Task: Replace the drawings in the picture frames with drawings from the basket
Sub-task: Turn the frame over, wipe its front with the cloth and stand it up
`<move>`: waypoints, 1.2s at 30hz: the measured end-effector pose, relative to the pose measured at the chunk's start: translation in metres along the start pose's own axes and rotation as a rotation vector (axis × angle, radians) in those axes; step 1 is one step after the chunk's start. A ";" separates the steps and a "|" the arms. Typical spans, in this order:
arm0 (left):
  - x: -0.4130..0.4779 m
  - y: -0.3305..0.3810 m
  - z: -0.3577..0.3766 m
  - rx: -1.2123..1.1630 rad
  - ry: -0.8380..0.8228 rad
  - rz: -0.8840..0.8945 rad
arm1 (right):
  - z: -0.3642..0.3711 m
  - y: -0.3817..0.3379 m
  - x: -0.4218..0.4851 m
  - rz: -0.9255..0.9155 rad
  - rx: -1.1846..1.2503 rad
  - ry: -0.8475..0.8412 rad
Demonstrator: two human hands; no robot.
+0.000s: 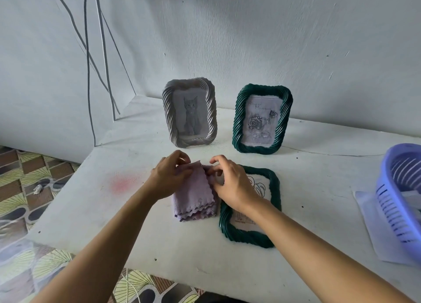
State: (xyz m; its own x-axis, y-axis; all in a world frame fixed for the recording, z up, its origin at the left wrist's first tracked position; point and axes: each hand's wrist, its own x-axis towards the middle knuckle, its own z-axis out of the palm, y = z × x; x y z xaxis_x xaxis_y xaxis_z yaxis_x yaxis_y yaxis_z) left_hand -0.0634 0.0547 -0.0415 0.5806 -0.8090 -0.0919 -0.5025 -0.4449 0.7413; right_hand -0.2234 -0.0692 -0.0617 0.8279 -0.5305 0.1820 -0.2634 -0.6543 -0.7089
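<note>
The left hand (170,177) and right hand (232,184) are both pinching the folded cloth (196,199); a frame (247,236) is lying under the right wrist.

Both my bare forearms reach forward and converge, so the hands sit just beside each other. My left hand (169,177) is knuckles-up, thumb and forefinger pinching the far edge of the purple cloth (193,198). My right hand (232,184), fingers curled, pinches that same edge alongside it.
</note>
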 end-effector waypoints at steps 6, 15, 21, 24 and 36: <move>0.006 0.001 -0.013 -0.108 -0.118 0.082 | -0.004 -0.005 0.006 0.038 0.100 -0.014; 0.015 0.006 -0.010 -0.075 -0.261 0.223 | -0.021 -0.016 0.006 0.239 0.213 -0.229; 0.014 -0.003 0.012 0.144 0.104 0.028 | -0.017 -0.014 0.004 0.224 0.132 -0.104; 0.008 -0.009 0.007 0.114 0.103 0.067 | -0.012 -0.014 0.001 0.190 0.094 -0.010; -0.021 -0.020 -0.005 0.273 0.144 -0.163 | 0.001 -0.021 0.007 -0.041 -0.359 0.038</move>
State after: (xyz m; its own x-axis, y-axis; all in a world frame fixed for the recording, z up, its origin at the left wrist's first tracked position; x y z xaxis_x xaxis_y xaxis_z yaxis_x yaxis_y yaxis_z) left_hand -0.0620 0.0822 -0.0510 0.7423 -0.6647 -0.0851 -0.5372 -0.6662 0.5173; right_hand -0.2113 -0.0587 -0.0461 0.8244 -0.5149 0.2352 -0.3928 -0.8195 -0.4173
